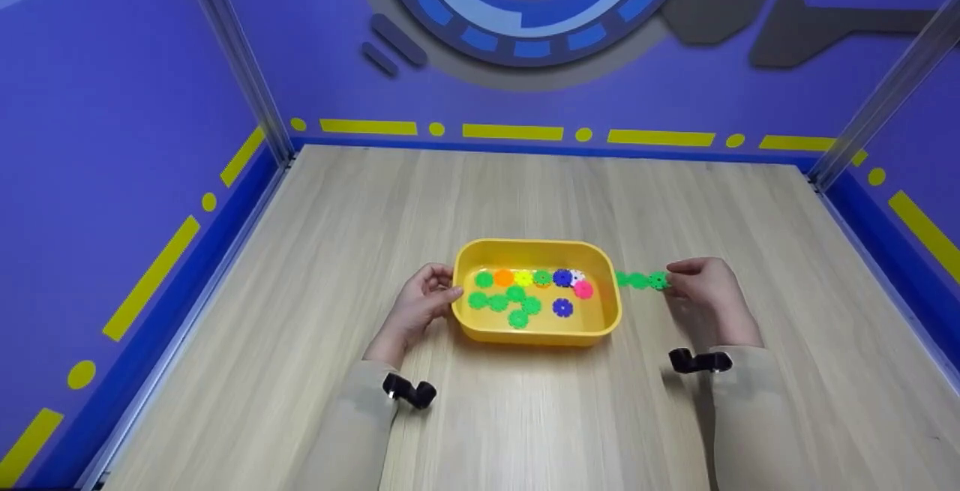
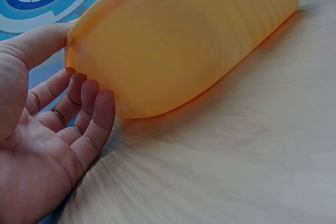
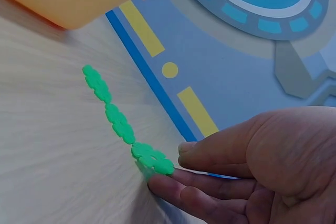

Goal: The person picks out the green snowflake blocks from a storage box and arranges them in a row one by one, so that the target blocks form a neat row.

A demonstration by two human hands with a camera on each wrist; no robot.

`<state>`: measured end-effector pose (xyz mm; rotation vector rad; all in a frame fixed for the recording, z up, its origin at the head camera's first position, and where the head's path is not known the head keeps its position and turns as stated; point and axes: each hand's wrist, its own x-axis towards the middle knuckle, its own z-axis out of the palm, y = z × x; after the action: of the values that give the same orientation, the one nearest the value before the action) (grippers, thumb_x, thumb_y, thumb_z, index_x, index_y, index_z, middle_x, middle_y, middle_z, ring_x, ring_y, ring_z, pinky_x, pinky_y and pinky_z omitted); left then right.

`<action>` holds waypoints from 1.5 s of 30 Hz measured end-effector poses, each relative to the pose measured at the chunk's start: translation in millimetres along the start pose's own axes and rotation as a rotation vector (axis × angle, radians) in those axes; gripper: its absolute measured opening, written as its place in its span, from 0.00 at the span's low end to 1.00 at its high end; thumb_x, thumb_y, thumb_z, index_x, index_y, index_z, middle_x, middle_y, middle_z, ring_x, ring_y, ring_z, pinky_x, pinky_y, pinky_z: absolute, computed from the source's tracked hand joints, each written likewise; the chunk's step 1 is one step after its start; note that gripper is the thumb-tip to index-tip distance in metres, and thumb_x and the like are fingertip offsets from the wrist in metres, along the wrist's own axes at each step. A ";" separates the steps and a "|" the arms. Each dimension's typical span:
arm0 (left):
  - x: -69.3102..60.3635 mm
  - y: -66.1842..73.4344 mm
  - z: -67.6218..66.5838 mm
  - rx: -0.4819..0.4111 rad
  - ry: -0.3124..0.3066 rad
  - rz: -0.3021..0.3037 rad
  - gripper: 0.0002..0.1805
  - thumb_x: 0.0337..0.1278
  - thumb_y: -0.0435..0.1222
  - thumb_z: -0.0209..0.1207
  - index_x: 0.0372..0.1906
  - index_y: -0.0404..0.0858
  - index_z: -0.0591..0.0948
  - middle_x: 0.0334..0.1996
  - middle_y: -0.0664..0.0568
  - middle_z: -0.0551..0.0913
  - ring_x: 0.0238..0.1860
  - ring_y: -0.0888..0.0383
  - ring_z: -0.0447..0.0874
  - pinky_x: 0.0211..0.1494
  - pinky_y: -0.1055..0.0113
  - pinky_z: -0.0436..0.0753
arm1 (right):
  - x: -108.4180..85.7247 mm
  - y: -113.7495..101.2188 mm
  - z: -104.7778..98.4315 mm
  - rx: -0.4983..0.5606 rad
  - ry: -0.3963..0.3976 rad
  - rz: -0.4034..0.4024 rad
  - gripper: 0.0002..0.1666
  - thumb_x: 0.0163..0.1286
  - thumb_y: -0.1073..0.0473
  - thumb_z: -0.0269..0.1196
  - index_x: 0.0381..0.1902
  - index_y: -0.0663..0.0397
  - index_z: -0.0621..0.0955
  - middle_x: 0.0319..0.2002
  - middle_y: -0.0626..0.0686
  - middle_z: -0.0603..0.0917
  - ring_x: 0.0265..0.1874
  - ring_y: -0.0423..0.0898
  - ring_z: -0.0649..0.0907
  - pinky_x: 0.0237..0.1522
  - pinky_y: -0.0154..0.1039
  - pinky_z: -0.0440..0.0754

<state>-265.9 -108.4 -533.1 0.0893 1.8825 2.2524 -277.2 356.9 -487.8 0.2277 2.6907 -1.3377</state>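
My left hand (image 1: 421,303) grips the left end of a yellow plastic bin (image 1: 536,337), thumb at the rim and fingers against the outer wall, as the left wrist view (image 2: 58,114) also shows. Inside lie flower-shaped plastic discs, several of them green (image 1: 517,318), others orange (image 1: 504,278), yellow (image 1: 523,278), purple (image 1: 562,307), white and pink (image 1: 583,290). To the bin's right, three linked green discs (image 3: 119,123) form a chain. My right hand (image 1: 709,285) is at its near end, fingertips (image 3: 160,184) by the last disc; the thumb looks slightly apart from it.
The bin stands on a light wood-grain table (image 1: 420,199). Purple-blue printed panels (image 1: 315,49) rise at the back and both sides, with metal posts (image 1: 236,56) at the corners. Black camera mounts (image 1: 409,391) sit on both sleeved wrists.
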 end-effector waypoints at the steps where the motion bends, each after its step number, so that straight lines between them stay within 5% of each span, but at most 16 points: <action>1: 0.1 -0.2 0.0 0.000 0.001 -0.002 0.20 0.60 0.28 0.65 0.55 0.31 0.73 0.39 0.52 0.77 0.36 0.60 0.77 0.30 0.71 0.78 | 0.0 0.4 -0.1 0.004 -0.001 0.002 0.27 0.75 0.59 0.59 0.64 0.75 0.75 0.57 0.73 0.82 0.38 0.42 0.90 0.40 0.33 0.87; 22: 0.2 -1.3 -1.0 -0.005 -0.019 0.006 0.21 0.60 0.28 0.65 0.56 0.30 0.73 0.40 0.52 0.76 0.36 0.60 0.77 0.30 0.72 0.78 | -1.3 -1.9 -5.5 -0.005 0.017 -0.004 0.27 0.74 0.57 0.61 0.63 0.73 0.77 0.50 0.68 0.87 0.34 0.39 0.88 0.37 0.32 0.86; 32: 0.3 -1.7 -1.3 -0.004 -0.013 0.001 0.22 0.60 0.28 0.65 0.57 0.30 0.73 0.41 0.51 0.77 0.37 0.60 0.77 0.31 0.71 0.78 | -4.1 -9.6 -6.8 0.018 0.001 -0.060 0.28 0.77 0.56 0.60 0.65 0.72 0.76 0.61 0.73 0.81 0.37 0.36 0.89 0.42 0.35 0.88; 45: 1.2 -1.6 -1.3 -0.013 -0.012 -0.001 0.21 0.61 0.27 0.65 0.56 0.29 0.72 0.39 0.52 0.76 0.34 0.61 0.76 0.30 0.72 0.78 | -9.0 -23.1 -3.3 0.025 0.023 -0.091 0.26 0.76 0.54 0.61 0.64 0.66 0.78 0.60 0.68 0.83 0.37 0.31 0.88 0.42 0.27 0.83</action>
<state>-267.0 -109.2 -535.1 0.0992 1.8613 2.2586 -272.9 345.1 -466.2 0.1243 2.7348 -1.4028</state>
